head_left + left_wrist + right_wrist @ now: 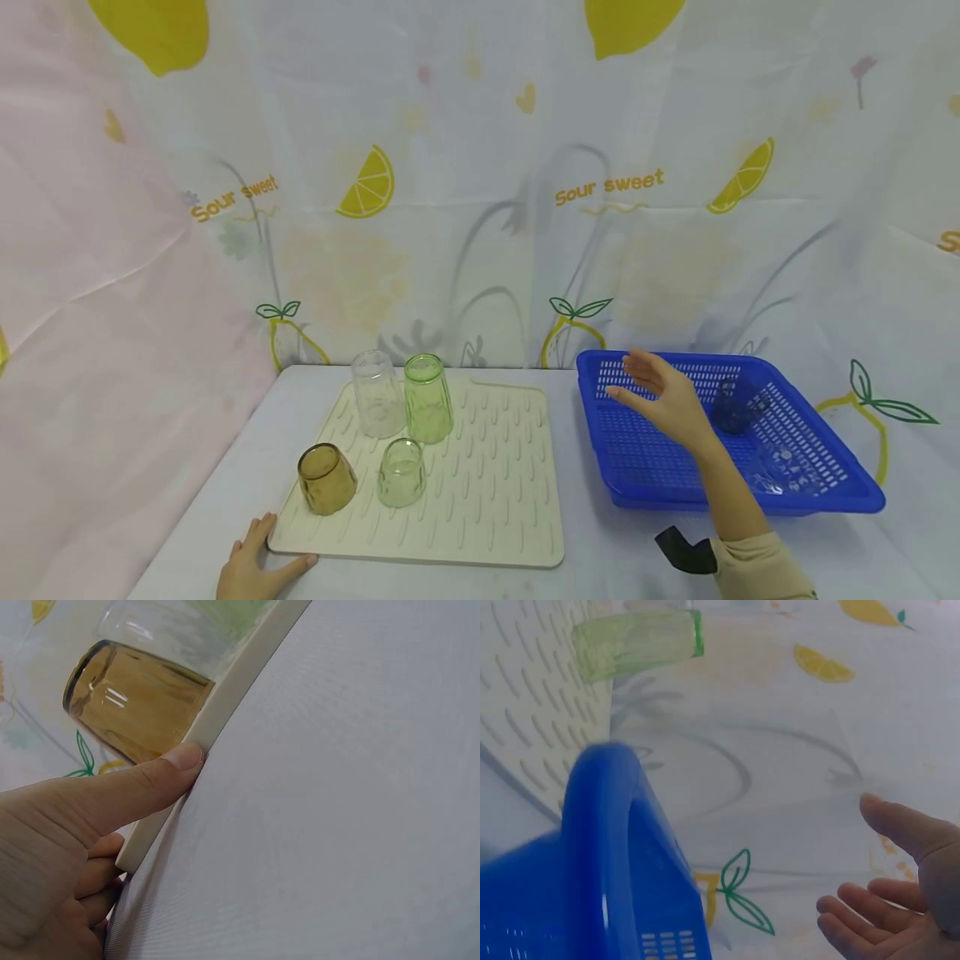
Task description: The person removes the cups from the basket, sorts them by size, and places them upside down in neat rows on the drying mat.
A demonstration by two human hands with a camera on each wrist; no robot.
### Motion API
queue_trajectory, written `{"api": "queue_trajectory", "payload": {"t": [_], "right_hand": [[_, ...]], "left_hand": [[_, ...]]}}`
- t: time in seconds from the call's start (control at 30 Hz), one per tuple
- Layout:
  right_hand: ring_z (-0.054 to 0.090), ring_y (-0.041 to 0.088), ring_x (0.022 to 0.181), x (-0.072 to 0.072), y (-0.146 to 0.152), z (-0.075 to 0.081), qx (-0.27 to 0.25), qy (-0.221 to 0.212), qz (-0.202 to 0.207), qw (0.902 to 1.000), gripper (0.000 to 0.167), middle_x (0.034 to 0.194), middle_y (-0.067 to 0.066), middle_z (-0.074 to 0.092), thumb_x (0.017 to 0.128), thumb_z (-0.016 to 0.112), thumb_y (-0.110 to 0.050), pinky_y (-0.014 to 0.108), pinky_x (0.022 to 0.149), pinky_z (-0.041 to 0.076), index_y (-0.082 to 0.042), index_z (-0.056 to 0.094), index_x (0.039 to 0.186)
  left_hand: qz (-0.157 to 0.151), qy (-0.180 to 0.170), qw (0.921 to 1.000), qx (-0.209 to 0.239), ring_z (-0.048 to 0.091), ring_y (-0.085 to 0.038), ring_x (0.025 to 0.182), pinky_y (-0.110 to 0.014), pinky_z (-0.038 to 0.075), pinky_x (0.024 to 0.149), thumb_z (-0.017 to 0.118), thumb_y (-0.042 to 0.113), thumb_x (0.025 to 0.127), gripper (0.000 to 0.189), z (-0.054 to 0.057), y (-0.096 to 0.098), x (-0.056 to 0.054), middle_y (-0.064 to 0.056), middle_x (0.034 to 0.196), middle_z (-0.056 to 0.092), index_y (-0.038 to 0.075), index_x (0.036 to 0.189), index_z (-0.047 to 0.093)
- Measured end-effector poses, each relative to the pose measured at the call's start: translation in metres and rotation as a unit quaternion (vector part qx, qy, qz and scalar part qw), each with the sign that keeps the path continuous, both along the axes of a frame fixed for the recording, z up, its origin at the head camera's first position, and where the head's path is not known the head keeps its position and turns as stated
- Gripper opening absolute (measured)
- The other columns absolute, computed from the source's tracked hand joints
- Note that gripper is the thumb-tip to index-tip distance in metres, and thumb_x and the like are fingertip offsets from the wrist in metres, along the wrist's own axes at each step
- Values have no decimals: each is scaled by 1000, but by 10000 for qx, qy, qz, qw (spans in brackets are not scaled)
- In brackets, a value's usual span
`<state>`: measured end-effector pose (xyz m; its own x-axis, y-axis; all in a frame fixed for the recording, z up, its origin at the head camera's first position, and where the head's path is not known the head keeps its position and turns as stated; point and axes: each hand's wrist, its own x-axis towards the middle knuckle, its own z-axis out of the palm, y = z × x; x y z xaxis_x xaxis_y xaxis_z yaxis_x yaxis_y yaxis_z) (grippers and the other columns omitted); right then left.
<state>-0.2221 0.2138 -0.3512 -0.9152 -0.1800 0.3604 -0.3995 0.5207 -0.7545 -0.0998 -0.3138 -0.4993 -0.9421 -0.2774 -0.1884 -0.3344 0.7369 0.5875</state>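
My left hand (251,567) rests at the near left corner of a cream ridged drying mat (487,500). In the left wrist view, its straight thumb (150,784) touches the mat's front edge while the fingers lie round the corner. Closest to it stands an amber glass (327,483). A short pale green glass (402,475), a tall clear glass (378,400) and a tall green glass (429,404) share the mat. Over the blue plastic basket (652,492) hovers my right hand (667,404), thumb and fingers spread, holding nothing.
Inside the basket lie a dark blue glass (733,408) and a clear glass (783,471), towards its right side. A lemon-print cloth (465,208) hangs behind the white table (217,467). A black strap (686,554) sticks out by the right sleeve.
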Motion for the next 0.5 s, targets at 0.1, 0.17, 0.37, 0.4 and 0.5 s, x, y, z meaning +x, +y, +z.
{"api": "queue_trajectory", "payload": {"t": [0.1,0.17,0.37,0.4,0.5], "right_hand": [[51,44,119,-7,15,1,141,-74,-146,9998,67,131,32,48,87,69,-17,48,97,44,11,35,138],[50,46,118,-11,26,0,211,-103,-258,9994,67,131,33,48,88,68,-18,50,96,44,12,35,138],[48,48,118,-20,51,-1,373,-176,-560,9976,67,131,35,47,91,64,-24,57,94,44,12,33,139],[47,49,118,-22,55,-1,397,-181,-582,9974,68,130,36,46,91,63,-24,58,94,44,12,32,139],[47,50,117,-25,63,-2,501,-191,-714,9960,68,130,37,46,91,63,-26,60,93,44,13,32,139]], "left_hand": [[-26,-17,10000,-48,10,-69,122,-74,13,101,74,47,74,104,-1,0,0,-39,143,13,-15,139,22],[-29,-25,10000,-55,9,-69,123,-74,13,102,74,47,74,104,-1,-1,0,-39,143,13,-15,139,22],[-13,-46,10000,-45,9,-68,123,-73,13,102,74,47,74,104,-2,-1,0,-39,143,13,-15,139,22],[-7,-48,10000,-36,9,-68,123,-73,13,102,74,47,74,104,-1,-1,0,-39,143,13,-15,139,22],[-2,-42,10000,-13,9,-68,123,-73,12,102,74,47,75,104,-1,-1,0,-39,142,13,-15,139,22]]}}
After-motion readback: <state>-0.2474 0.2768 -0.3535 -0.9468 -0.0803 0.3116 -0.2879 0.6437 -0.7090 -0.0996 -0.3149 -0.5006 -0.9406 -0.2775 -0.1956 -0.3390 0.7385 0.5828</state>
